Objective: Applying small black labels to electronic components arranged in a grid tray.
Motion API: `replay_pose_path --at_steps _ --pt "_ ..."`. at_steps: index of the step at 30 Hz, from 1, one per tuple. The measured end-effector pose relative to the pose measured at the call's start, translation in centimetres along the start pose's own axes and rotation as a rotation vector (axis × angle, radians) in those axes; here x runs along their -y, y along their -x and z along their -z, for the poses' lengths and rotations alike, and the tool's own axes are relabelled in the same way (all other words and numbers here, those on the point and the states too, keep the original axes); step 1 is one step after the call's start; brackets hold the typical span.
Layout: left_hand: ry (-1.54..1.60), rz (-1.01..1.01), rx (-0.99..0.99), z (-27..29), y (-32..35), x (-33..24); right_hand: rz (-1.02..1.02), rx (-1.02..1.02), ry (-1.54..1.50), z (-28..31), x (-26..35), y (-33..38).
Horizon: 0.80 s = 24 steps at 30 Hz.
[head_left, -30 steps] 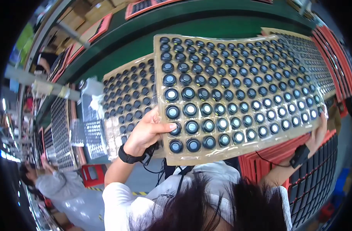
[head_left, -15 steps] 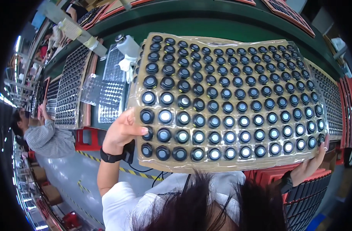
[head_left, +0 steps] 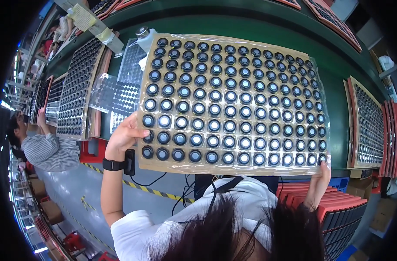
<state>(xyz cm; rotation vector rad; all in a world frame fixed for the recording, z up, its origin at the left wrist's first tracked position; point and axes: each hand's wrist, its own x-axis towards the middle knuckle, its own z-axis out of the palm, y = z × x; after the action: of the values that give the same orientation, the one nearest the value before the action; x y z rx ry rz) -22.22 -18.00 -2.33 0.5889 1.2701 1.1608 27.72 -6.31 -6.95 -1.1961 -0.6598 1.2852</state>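
Observation:
A wide tray (head_left: 172, 169) of clear plastic over brown card hangs in front of me, above the near edge of the bench. It carries many rows of black round parts (head_left: 229, 126) with silvery centres. Its left edge is gripped by my left hand (head_left: 126, 134), thumb on top beside a black part and fingers mostly hidden underneath. My right hand (head_left: 322, 177) holds the lower right corner, fingertips curled at the edge. What lies under the tray is hidden.
The green bench (head_left: 333, 56) runs behind. A similar filled tray (head_left: 368, 126) lies at right, above stacked red-edged trays (head_left: 337, 204). To the left are a metal-capped bottle (head_left: 145, 38), a sheet of dark round stickers (head_left: 125, 93), more filled trays (head_left: 74, 95) and a co-worker (head_left: 50, 150).
Both hands have shifted the tray left and slightly up in view, and its bowed top edge now looks straighter. More of the filled tray at right shows, and less of the bottle.

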Motion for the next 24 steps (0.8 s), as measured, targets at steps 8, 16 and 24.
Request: replay_pose_path --at_steps 8,16,24 --pt "-0.100 -0.076 -0.155 0.7 -3.6 1.3 0.063 0.072 0.140 0.7 -1.2 -0.5" --pt "-0.192 -0.177 -0.246 0.3 -4.7 2.7 0.074 0.079 0.259 0.6 0.1 -1.9" --pt "-0.203 -0.206 -0.256 -0.2 -5.9 4.5 0.076 0.101 0.319 4.2 -0.8 -3.5"
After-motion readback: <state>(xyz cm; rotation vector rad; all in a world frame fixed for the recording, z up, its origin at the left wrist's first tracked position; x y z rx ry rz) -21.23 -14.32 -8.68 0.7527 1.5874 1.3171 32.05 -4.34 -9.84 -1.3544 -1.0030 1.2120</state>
